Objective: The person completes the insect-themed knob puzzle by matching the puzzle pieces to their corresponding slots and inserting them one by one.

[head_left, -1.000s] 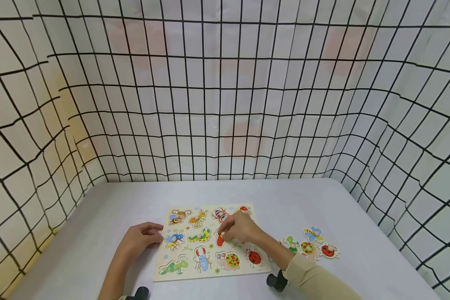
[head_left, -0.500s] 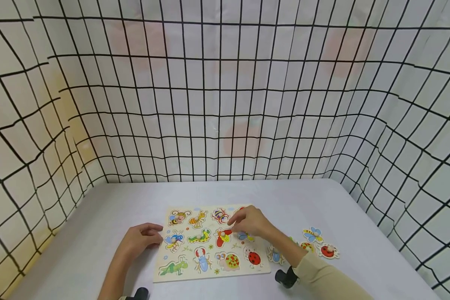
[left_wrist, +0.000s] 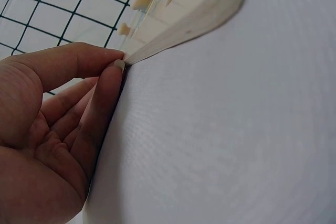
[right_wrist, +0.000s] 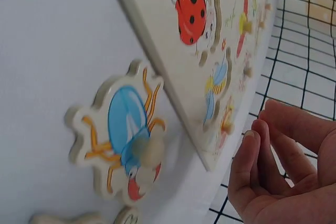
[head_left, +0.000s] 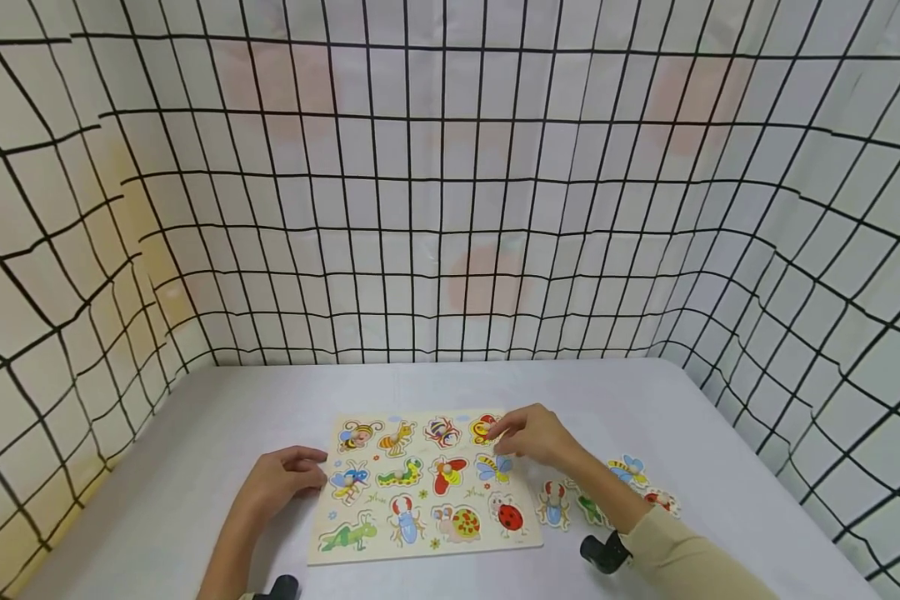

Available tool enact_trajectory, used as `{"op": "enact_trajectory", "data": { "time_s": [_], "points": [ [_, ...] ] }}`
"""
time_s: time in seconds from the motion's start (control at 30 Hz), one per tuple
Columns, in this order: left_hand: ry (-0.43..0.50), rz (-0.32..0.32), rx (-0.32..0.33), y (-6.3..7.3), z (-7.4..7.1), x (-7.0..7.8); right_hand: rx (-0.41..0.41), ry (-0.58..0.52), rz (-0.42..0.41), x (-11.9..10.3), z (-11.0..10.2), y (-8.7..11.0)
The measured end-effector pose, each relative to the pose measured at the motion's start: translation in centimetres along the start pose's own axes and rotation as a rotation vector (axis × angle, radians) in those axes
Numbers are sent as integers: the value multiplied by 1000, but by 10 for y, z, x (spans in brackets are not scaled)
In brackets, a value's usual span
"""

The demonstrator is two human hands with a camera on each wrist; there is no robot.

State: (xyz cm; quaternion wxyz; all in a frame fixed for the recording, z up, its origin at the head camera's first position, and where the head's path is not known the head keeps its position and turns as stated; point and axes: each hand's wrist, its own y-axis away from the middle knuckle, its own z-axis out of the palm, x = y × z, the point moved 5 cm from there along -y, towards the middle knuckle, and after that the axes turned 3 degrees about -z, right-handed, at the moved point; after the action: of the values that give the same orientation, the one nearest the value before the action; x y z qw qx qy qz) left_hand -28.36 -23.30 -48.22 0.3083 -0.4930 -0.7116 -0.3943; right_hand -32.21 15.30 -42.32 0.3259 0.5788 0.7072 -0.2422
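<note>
A wooden insect puzzle board [head_left: 375,543] lies flat on the table. Several knobbed pieces sit in its upper rows, among them a bee [head_left: 356,435], a caterpillar [head_left: 399,472] and a red-winged firefly [head_left: 448,475]. Printed recesses show a ladybug [right_wrist: 191,14], a dragonfly [head_left: 492,468] and other insects. My left hand [head_left: 279,481] rests at the board's left side; thumb and fingertip touch its edge in the left wrist view. Over the board's upper right corner hovers my right hand [head_left: 537,435], fingers loosely bent with nothing between them. It is beside a red butterfly piece [head_left: 483,428].
Right of the board lies a blue stag beetle piece [right_wrist: 126,121] with a knob. More loose pieces are there, including a blue-winged dragonfly [head_left: 627,470] and a ladybug piece [head_left: 662,500], partly behind the right forearm. Black netting over white sheeting [head_left: 450,208] surrounds the table.
My right hand has left the firefly piece, which now sits in the board's middle row, and has moved right to the upper right corner. The left hand has stayed put.
</note>
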Motion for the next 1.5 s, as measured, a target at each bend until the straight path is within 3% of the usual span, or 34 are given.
{"op": "enact_trajectory", "data": {
  "time_s": [0.53,1.03,1.4,1.5],
  "points": [
    [-5,21,0,2,2,3,-19,8,-4,43,-53,15],
    [-4,32,5,1,2,4,-5,-20,85,95,-103,35],
    [-1,13,3,1,1,3,-108,-48,91,126,-122,45],
    [4,2,2,1,1,2,-104,-61,113,137,-126,46]
  ]
}}
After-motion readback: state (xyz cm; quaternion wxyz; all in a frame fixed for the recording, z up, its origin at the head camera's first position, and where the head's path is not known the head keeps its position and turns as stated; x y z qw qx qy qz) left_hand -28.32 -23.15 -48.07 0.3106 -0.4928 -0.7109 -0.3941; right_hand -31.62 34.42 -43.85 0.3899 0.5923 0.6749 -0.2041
